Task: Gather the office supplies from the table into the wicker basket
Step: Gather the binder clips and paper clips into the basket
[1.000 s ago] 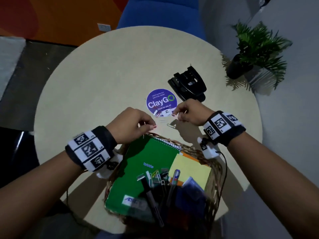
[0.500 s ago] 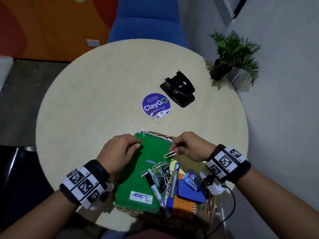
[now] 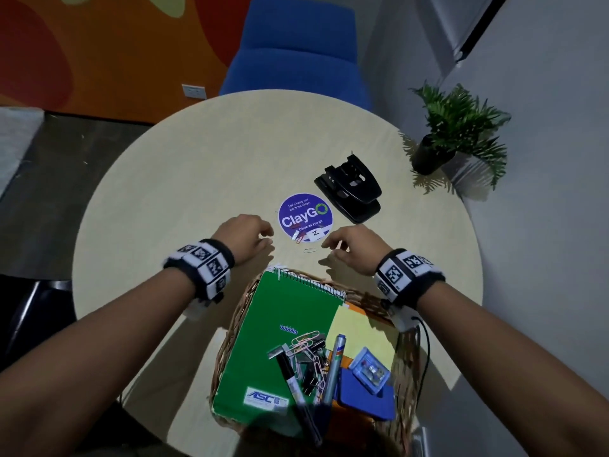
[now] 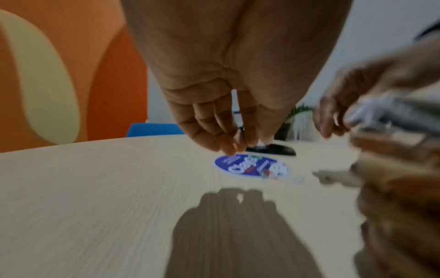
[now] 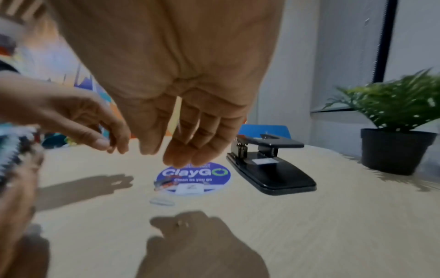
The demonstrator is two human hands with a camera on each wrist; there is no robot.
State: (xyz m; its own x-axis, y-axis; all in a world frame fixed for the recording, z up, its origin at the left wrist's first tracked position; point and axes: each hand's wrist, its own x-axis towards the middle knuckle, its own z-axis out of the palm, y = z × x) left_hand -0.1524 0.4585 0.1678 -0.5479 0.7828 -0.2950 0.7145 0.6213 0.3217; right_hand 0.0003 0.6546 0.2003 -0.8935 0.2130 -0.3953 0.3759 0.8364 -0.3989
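The wicker basket (image 3: 227, 341) stands at the table's near edge. It holds a green notebook (image 3: 286, 338), a yellow pad, markers and a pile of paper clips (image 3: 306, 344). Beyond it a silver paper clip (image 3: 309, 250) (image 5: 161, 201) lies on the table. Coloured clips (image 3: 298, 235) lie on the near edge of a purple ClayGo sticker (image 3: 304, 214). My left hand (image 3: 268, 240) (image 4: 238, 146) hovers left of these clips with loosely curled, empty fingers. My right hand (image 3: 324, 247) (image 5: 171, 156) hovers to their right, relaxed and empty. A black hole punch (image 3: 349, 189) sits behind the sticker.
A potted plant (image 3: 454, 140) stands off the table's far right by the wall. A blue chair (image 3: 296, 51) is behind the round table (image 3: 164, 192). The left and far parts of the tabletop are bare wood.
Both hands have left the basket and moved forward over the table to the clips by the sticker. The paper clip that my right hand pinched is out of it.
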